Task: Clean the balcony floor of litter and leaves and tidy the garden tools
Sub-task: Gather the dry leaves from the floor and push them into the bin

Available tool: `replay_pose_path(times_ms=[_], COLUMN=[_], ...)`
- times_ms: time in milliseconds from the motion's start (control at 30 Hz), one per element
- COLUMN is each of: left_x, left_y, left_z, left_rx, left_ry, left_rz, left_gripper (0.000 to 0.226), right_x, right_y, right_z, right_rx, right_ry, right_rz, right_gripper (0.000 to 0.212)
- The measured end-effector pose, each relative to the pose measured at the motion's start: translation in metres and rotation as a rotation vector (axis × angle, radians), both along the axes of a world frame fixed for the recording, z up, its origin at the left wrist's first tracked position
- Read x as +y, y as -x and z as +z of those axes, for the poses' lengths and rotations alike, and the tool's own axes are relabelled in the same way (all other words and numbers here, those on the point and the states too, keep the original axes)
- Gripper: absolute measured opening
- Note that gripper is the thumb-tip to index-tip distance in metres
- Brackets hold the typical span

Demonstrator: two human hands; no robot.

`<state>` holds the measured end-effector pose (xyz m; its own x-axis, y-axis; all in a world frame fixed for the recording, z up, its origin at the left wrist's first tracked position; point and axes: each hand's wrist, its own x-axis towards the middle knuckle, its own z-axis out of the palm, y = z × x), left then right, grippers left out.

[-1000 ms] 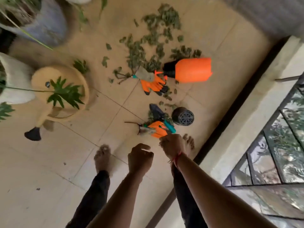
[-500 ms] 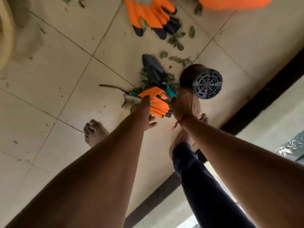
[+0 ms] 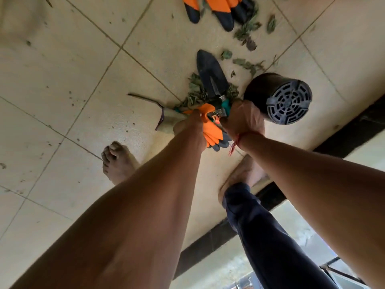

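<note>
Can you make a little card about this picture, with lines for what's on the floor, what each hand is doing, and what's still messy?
place: tiled floor
trowel: lying flat, black blade pointing away
black pot: on its side, beside the right hand
left hand: on the near orange glove; fingers hidden
right hand: at the trowel's teal handle; grip hidden
far glove: on the floor at the top edge
still messy: dry leaves around the trowel
</note>
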<state>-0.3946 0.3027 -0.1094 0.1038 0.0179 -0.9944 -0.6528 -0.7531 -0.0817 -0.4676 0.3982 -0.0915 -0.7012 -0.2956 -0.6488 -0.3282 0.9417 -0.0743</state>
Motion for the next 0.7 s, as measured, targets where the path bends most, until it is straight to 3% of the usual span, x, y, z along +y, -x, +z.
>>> replay_pose_path(times_ms=[167, 333, 467, 600, 700], left_x=[-0.006, -0.008, -0.018, -0.054, -0.095], left_y=[-0.004, -0.015, -0.04, -0.061, -0.073], left_z=[-0.003, 0.007, 0.019, 0.044, 0.055], left_rx=[-0.23, -0.234, -0.281, -0.259, -0.29], left_ry=[0.153, 0.299, 0.419, 0.668, 0.752], left_rz=[0.064, 0.105, 0.156, -0.036, -0.388], left_gripper=[0.064, 0.061, 0.065, 0.05, 0.042], right_x=[0.004, -0.002, -0.025, -0.069, -0.107], right_y=[-0.007, -0.016, -0.033, -0.053, -0.065], right_z=[0.016, 0.021, 0.032, 0.036, 0.031], right_rx=[-0.037, -0.05, -0.095, -0.172, -0.231], right_ry=[0.052, 0.127, 0.186, 0.26, 0.3], right_rz=[-0.055, -0.085, -0.066, -0.047, -0.042], right_gripper=[0.038, 0.048, 0.042, 0.037, 0.032])
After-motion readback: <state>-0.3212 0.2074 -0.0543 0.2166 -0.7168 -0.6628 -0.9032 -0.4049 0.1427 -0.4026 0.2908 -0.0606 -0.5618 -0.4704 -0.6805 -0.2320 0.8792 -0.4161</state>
